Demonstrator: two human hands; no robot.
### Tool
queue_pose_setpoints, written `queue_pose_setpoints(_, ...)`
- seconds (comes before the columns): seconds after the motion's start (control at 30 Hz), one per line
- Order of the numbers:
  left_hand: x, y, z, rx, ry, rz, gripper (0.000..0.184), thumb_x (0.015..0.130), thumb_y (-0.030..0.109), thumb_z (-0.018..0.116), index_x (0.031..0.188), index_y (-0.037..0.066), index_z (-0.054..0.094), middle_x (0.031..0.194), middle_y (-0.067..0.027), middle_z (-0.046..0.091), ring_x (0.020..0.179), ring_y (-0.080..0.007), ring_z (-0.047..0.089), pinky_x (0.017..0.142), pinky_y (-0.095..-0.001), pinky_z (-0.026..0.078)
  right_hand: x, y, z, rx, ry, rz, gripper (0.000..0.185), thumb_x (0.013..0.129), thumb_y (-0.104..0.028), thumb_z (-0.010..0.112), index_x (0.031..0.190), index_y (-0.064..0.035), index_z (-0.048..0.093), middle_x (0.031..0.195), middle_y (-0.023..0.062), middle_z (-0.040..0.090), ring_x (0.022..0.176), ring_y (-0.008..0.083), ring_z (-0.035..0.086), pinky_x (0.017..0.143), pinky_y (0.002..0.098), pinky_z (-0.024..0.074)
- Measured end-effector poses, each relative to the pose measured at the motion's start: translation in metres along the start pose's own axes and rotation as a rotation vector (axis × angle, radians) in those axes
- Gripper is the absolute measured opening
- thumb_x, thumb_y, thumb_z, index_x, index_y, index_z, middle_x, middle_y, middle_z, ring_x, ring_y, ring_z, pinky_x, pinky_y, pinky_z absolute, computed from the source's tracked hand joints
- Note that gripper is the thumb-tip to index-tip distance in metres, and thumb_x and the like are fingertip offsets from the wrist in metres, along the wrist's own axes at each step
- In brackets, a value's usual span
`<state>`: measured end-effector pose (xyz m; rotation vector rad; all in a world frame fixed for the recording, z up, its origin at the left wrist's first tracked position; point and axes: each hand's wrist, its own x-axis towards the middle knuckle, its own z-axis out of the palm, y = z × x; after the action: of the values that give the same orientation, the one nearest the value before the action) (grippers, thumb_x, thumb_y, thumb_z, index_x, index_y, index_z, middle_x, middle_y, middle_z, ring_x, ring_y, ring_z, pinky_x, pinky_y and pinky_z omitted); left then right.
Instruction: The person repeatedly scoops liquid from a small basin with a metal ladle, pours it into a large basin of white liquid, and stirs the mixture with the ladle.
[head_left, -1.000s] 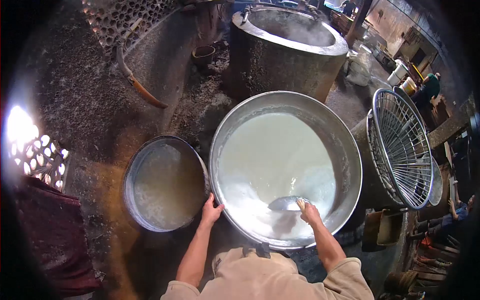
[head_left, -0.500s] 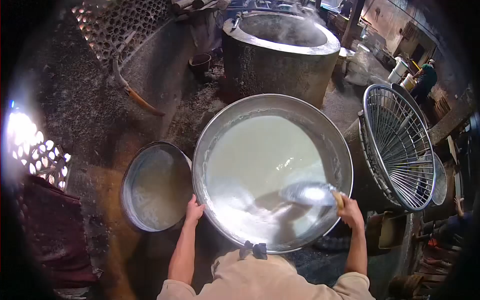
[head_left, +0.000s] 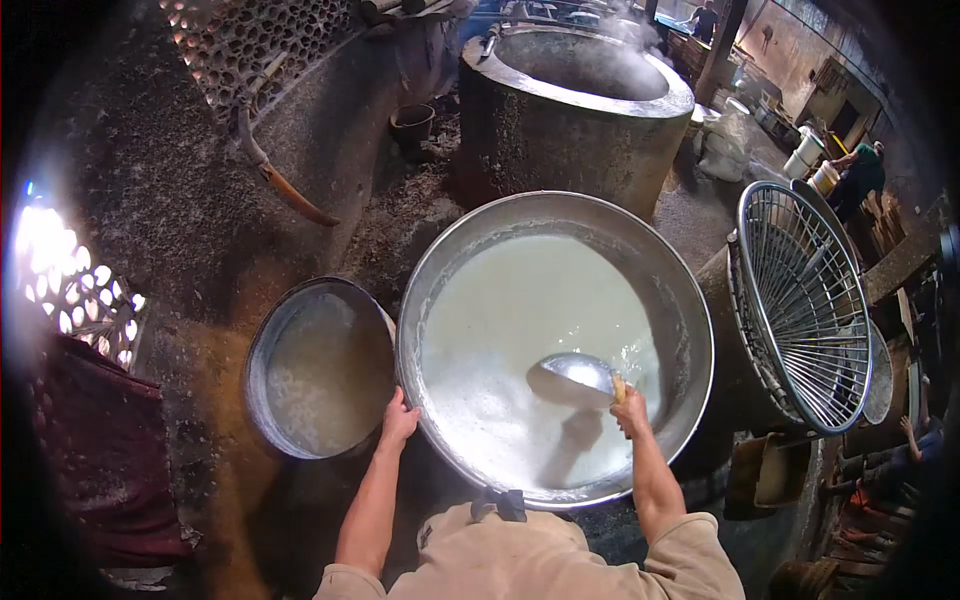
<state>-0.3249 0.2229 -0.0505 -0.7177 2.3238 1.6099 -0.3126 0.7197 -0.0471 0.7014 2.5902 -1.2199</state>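
Observation:
A wide metal basin (head_left: 688, 300) of milky white liquid (head_left: 530, 310) stands in front of me. My right hand (head_left: 631, 412) is closed round the short wooden handle of a metal ladle (head_left: 582, 372). The ladle's bowl is tilted at the liquid's surface, right of the basin's middle; how deep it dips I cannot tell. At the basin's left rim, my left hand (head_left: 402, 418) grips the edge, its fingertips partly hidden. Just left of that hand sits a smaller metal tub (head_left: 257, 385) with cloudy, paler liquid inside.
Beyond the basin stands a round vat (head_left: 570, 150) with a pale rim, giving off steam. A large wire strainer (head_left: 805, 310) leans at the right. A dark red cloth (head_left: 105, 450) hangs at left. A person (head_left: 862, 175) bends near white buckets (head_left: 803, 152) at the back right.
My right hand has moved left, carrying the ladle from near the basin's right rim towards the middle of the liquid. My left hand stays at the left rim. The view has shifted slightly.

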Motion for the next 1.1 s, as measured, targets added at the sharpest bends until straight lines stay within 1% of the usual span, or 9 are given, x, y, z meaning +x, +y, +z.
queue_pose_setpoints(0.27,0.004,-0.007,-0.008,0.123,-0.019,0.14,0.079,0.072,0.007,0.069,0.14,0.0,0.029,0.103,-0.0204,0.065,0.09,-0.0234,0.065,0.081,-0.031,0.048,-0.058,-0.012,0.092,-0.014,-0.072,0.032,0.04,0.064,-0.006,0.061,0.104,-0.0021,0.055,0.062,0.0104,0.059,0.045,0.0179,0.057,0.039,0.0329,0.0497)
queue_pose_setpoints(0.47,-0.005,0.015,-0.017,0.178,-0.025,0.058,0.077,0.066,0.008,0.074,0.134,-0.002,0.04,0.118,-0.0238,0.057,0.11,-0.0294,0.058,0.094,-0.0335,0.044,-0.11,-0.055,0.132,0.003,-0.124,0.105,0.05,0.063,-0.007,0.062,0.112,-0.0009,0.052,0.064,0.0121,0.061,0.047,0.019,0.06,0.042,0.0329,0.0525)
queue_pose_setpoints(0.7,-0.005,0.019,-0.023,0.165,-0.054,0.136,0.073,0.066,0.009,0.075,0.13,-0.003,0.043,0.117,-0.0189,0.059,0.109,-0.0273,0.058,0.093,-0.0341,0.045,-0.134,-0.16,0.088,0.026,-0.314,0.123,0.063,0.065,-0.004,0.064,0.126,-0.0101,0.049,0.068,0.0115,0.062,0.049,0.0182,0.059,0.041,0.0321,0.0506)
queue_pose_setpoints(0.8,-0.009,0.035,-0.03,0.162,-0.08,0.099,0.071,0.066,0.008,0.076,0.129,-0.003,0.044,0.115,-0.0173,0.061,0.108,-0.0252,0.059,0.091,-0.0325,0.045,-0.103,-0.217,0.053,-0.08,-0.342,0.008,0.068,0.064,-0.001,0.064,0.128,-0.0124,0.048,0.072,0.0126,0.064,0.051,0.016,0.059,0.041,0.0309,0.0497)
queue_pose_setpoints(0.83,-0.008,0.032,-0.031,0.165,-0.094,0.115,0.071,0.066,0.008,0.076,0.129,-0.003,0.044,0.115,-0.0171,0.061,0.108,-0.0252,0.059,0.091,-0.0321,0.045,-0.092,-0.243,0.047,-0.136,-0.314,-0.027,0.065,0.065,-0.002,0.062,0.128,-0.0123,0.048,0.073,0.0154,0.064,0.051,0.0199,0.061,0.04,0.0329,0.0497)
queue_pose_setpoints(0.87,-0.008,0.031,-0.031,0.167,-0.107,0.131,0.072,0.066,0.008,0.076,0.129,-0.002,0.044,0.115,-0.0169,0.061,0.108,-0.0252,0.059,0.091,-0.0316,0.045,-0.076,-0.263,0.05,-0.233,-0.25,-0.039,0.062,0.067,-0.005,0.058,0.128,-0.012,0.047,0.078,0.0214,0.064,0.063,0.0318,0.065,0.053,0.041,0.0531)
queue_pose_setpoints(0.9,-0.009,0.031,-0.032,0.209,-0.089,0.114,0.072,0.066,0.009,0.076,0.13,-0.002,0.044,0.117,-0.0173,0.06,0.109,-0.0266,0.058,0.093,-0.0325,0.044,-0.053,-0.262,0.065,-0.306,-0.068,-0.332,0.06,0.068,-0.006,0.055,0.127,-0.0111,0.046,0.086,0.0253,0.063,0.079,0.0417,0.062,0.07,0.0465,0.052)
queue_pose_setpoints(0.97,-0.005,0.02,-0.028,0.203,-0.066,0.139,0.073,0.067,0.011,0.075,0.131,-0.001,0.043,0.118,-0.0179,0.059,0.11,-0.0276,0.057,0.093,-0.0333,0.044,-0.014,-0.275,0.096,-0.326,0.061,-0.303,0.057,0.066,-0.003,0.055,0.122,-0.0095,0.051,0.092,0.0245,0.063,0.09,0.0398,0.061,0.078,0.0446,0.0493)
queue_pose_setpoints(1.1,-0.008,0.025,-0.029,0.194,-0.083,0.087,0.075,0.068,0.014,0.075,0.134,0.001,0.04,0.12,-0.0191,0.057,0.112,-0.0311,0.055,0.094,-0.0356,0.043,0.047,-0.258,0.137,-0.404,0.064,-0.276,0.047,0.066,-0.004,0.054,0.112,-0.0061,0.055,0.092,0.0245,0.063,0.087,0.0404,0.061,0.075,0.0462,0.0501)
